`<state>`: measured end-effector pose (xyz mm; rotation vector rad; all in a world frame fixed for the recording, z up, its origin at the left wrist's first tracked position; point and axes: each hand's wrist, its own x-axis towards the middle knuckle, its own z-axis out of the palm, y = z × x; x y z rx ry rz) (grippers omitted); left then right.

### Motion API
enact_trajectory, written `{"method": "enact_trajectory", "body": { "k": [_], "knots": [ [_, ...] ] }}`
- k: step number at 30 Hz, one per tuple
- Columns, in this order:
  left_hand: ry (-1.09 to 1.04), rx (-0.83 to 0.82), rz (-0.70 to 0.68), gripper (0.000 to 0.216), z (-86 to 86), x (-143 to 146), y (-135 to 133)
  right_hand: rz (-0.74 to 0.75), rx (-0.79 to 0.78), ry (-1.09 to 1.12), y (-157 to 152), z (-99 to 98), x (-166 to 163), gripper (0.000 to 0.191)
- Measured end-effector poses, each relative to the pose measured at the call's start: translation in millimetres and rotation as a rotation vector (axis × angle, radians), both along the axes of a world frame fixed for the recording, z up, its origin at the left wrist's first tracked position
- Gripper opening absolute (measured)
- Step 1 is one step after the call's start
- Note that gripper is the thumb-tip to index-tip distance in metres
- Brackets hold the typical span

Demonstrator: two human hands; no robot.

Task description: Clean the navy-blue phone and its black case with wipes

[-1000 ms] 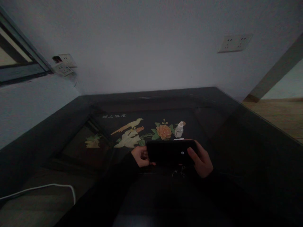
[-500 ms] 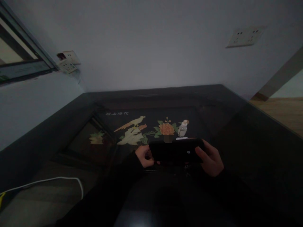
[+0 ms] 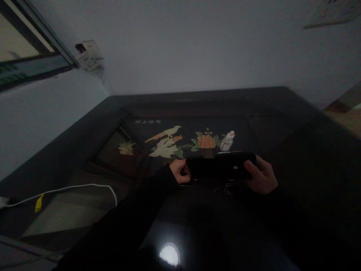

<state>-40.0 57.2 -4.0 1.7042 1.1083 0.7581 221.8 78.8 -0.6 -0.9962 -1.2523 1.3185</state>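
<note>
My left hand (image 3: 180,171) holds the left end of a flat black rectangular object (image 3: 214,165), phone-like, with its fingers curled at the edge. Its right end is gripped by my right hand (image 3: 262,175), the thumb lying across the front face near a small pale round mark. Whether it is a phone or a case cannot be made out in the dark. Just beyond it stands a small clear bottle (image 3: 226,143) with a white top. A thin white strip shows between bottle and object. Fine pale lines appear below the object, too dim to name.
The glossy black table (image 3: 197,103) bears a bird-and-peony picture with written characters. A white cable (image 3: 76,186) with a yellow tag (image 3: 39,203) lies at left. Wall sockets (image 3: 89,56) sit near the window (image 3: 25,45); another socket plate (image 3: 332,13) is upper right.
The view has shifted, so the table, bottle and hands appear higher and further right. Both hands keep hold of the black object. A bright reflection now shows at the bottom.
</note>
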Motion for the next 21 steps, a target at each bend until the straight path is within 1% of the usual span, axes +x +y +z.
{"method": "enact_trajectory", "body": {
  "k": [5, 7, 10, 13, 16, 18, 21],
  "knots": [
    [0.047, 0.0, 0.008, 0.011, 2.5, -2.2, 1.7, 0.0, 0.043, -0.045, 2.3, -0.9, 0.9, 0.032],
    [0.049, -0.02, 0.001, 0.011, 4.6, -3.1, 0.4, -0.047, 0.072, -0.077, 2.4, -1.0, 0.1, 0.031],
    [0.026, -0.071, -0.048, 0.01, 8.1, -6.8, -3.5, -0.124, 0.114, -0.126, 2.1, -2.5, -2.4, 0.03],
    [-0.004, -0.112, -0.084, 0.022, 11.9, -13.1, -5.3, -0.131, 0.162, -0.179, 2.3, -5.4, -4.4, 0.029],
    [0.004, -0.085, -0.052, 0.043, 15.6, -18.0, -0.9, -0.125, 0.196, -0.231, 2.4, -7.4, -4.6, 0.03],
    [0.036, -0.046, -0.04, 0.046, 17.3, -18.9, 3.9, -0.128, 0.207, -0.26, 2.2, -7.2, -4.1, 0.031],
    [0.06, -0.013, -0.052, 0.042, 18.0, -17.5, 8.4, -0.133, 0.219, -0.276, 1.7, -6.1, -3.6, 0.033]
  ]
}}
